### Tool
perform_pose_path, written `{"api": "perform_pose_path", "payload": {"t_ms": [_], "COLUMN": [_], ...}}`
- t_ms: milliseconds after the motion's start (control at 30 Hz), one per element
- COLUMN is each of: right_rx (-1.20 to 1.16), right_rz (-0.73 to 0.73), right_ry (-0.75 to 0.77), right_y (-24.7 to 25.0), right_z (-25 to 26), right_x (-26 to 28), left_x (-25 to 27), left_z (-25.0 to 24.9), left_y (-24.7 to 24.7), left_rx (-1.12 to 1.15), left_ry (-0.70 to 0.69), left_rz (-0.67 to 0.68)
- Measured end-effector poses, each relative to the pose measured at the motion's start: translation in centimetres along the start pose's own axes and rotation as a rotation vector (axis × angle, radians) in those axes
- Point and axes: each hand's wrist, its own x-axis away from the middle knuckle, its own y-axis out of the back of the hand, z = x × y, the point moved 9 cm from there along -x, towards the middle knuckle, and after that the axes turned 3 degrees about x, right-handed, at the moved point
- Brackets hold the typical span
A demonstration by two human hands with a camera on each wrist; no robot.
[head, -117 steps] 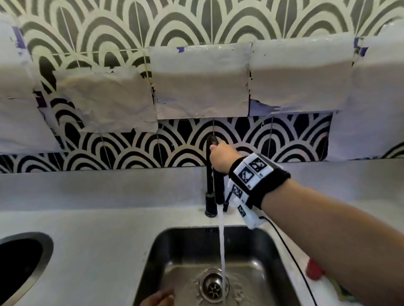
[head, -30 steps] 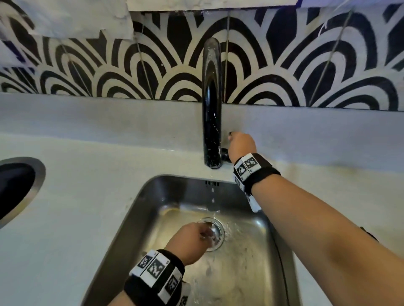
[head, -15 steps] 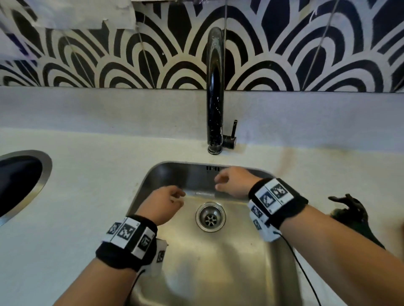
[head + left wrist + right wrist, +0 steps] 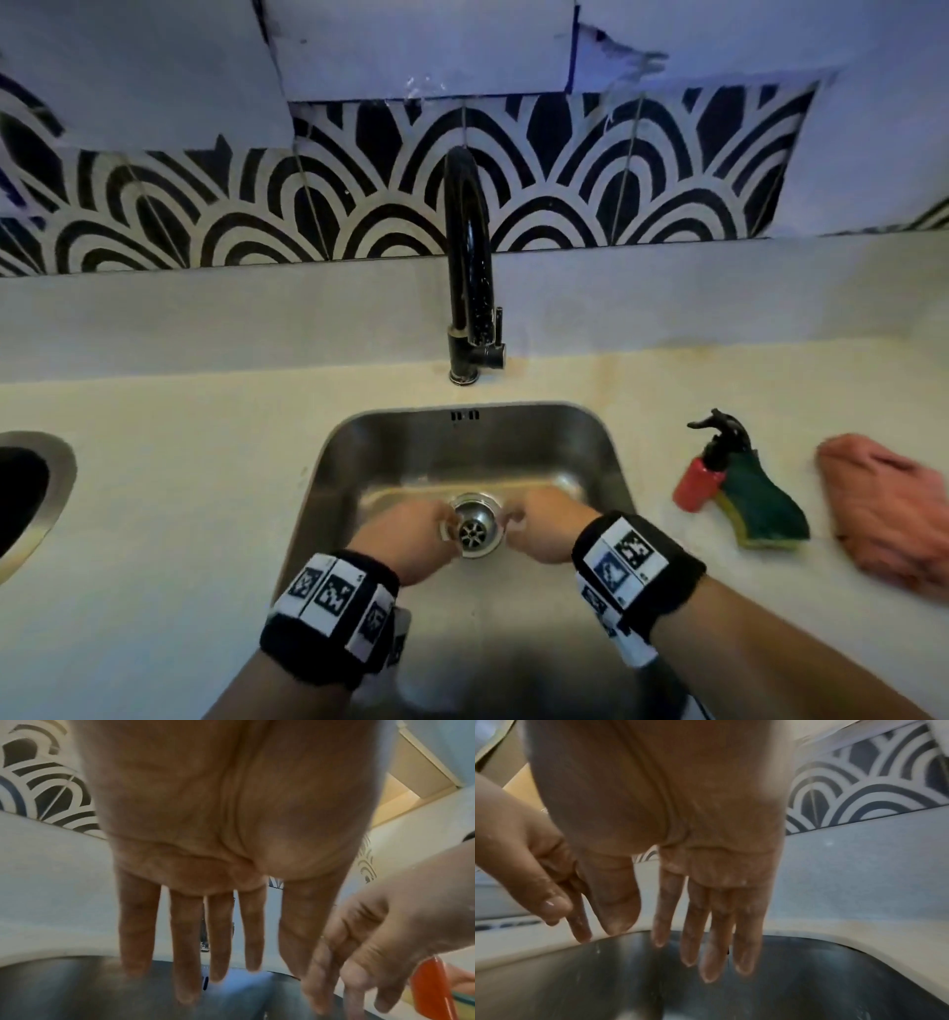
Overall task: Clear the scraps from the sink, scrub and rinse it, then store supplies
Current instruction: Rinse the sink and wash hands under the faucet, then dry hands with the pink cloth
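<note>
The steel sink (image 4: 390, 447) lies below the black faucet (image 4: 464, 267), from which no water runs. My left hand (image 4: 405, 534) and my right hand (image 4: 547, 529) hang over the sink, one on each side of the drain (image 4: 473, 524). Both wrist views show wet fingers (image 4: 187, 947) (image 4: 716, 939) hanging straight down, holding nothing. My left hand (image 4: 205, 862) and right hand (image 4: 680, 841) are close together above the steel basin (image 4: 808, 983). A red soap bottle (image 4: 701, 478) with a black pump and a green-and-yellow sponge (image 4: 760, 509) lie on the counter to the right.
A pink cloth (image 4: 883, 514) lies bunched at the far right of the cream counter (image 4: 179, 488). A round steel-rimmed opening (image 4: 56, 493) is set in the counter at the far left. Patterned tiles and taped paper cover the wall behind.
The water stopped after my right hand left the faucet lever. Both hands have come together over the drain with fingers hanging down. The view has pulled back, showing the bottle, sponge and cloth.
</note>
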Motion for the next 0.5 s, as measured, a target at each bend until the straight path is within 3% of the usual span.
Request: {"api": "perform_pose_path", "payload": {"t_ms": [67, 167, 500], "right_rx": [-0.085, -0.130, -0.049], "right_rz": [-0.091, -0.158, -0.333], "right_ry": [-0.033, -0.063, -0.142], "right_y": [0.8, 1.1, 0.6], "right_z": [-0.3, -0.3, 0.3], "right_x": [0.8, 2.1, 4.6], "left_x": [0.1, 0.4, 2.1], "left_z": [0.1, 0.1, -1.4], "left_y": [0.4, 0.2, -0.7], "left_rx": [-0.002, -0.028, -0.049], "left_ry": [-0.009, -0.032, -0.100], "left_rz": [-0.061, -0.044, -0.074]}}
